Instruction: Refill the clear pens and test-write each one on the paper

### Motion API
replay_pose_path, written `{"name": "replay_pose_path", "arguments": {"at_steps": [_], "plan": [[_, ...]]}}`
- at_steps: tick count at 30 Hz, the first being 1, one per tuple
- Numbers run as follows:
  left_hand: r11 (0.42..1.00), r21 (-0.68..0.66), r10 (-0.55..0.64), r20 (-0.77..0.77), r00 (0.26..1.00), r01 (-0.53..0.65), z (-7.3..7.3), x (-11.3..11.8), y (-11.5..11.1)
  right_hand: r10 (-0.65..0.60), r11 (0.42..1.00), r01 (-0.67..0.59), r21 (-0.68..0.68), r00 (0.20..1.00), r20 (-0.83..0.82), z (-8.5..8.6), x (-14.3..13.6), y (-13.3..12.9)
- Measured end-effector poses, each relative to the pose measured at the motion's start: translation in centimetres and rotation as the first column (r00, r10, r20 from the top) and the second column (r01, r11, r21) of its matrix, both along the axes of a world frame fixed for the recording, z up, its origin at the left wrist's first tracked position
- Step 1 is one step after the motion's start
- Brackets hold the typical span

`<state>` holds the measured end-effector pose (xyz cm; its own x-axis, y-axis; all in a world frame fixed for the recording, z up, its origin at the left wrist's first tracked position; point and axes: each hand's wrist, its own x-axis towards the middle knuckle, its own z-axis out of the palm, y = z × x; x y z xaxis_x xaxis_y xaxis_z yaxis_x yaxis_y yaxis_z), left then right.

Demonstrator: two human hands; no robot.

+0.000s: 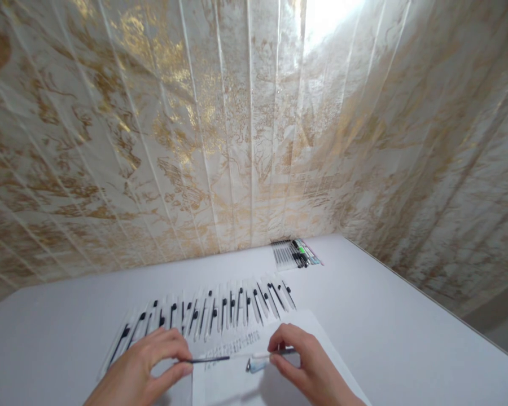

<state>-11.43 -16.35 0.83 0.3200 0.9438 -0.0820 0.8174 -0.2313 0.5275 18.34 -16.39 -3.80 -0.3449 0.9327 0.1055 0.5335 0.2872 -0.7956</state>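
A pen refill (pixel 207 359) is being pinched by the left hand (pixel 141 369) and right hand (pixel 309 366) above the paper (pixel 237 383), lower centre of frame.

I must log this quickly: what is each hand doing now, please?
Left hand: pinched shut on the thin pen refill.
Right hand: pinched shut on the pen barrel.

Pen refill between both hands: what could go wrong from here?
1. The thin pen refill is pinched only at its ends by the left hand and right hand; it might bend or slip.
2. The loose clear piece under it could roll off the paper sheet.
3. The row of pens lies just beyond the knuckles and could get scattered.
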Motion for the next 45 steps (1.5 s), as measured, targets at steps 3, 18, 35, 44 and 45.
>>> {"name": "replay_pose_path", "arguments": {"at_steps": [3,18,35,44,45], "plan": [[1.000,-0.021,-0.014,-0.004,1.000,0.014,0.0,-0.3,0.1,-0.007,1.000,0.007,-0.008,1.000,-0.013,0.1,0.0,0.1],[0.998,0.054,0.016,0.085,0.996,-0.020,-0.1,-0.8,0.0,-0.038,0.999,0.038,-0.002,0.994,-0.104,-0.3,0.3,0.2],[1.000,0.031,-0.004,0.087,0.996,0.001,0.0,-0.7,0.1,-0.023,0.999,0.012,-0.052,0.978,-0.210,0.1,0.2,0.4],[0.995,0.089,-0.048,0.043,0.998,0.044,-1.0,2.8,-0.7,0.059,0.992,-0.074,-0.099,0.988,-0.143,0.3,-0.7,-0.3],[0.996,0.064,-0.073,0.083,0.994,0.068,-1.3,3.7,-0.9,0.058,0.990,-0.078,-0.115,0.983,-0.172,0.2,-0.8,-0.4]]}}
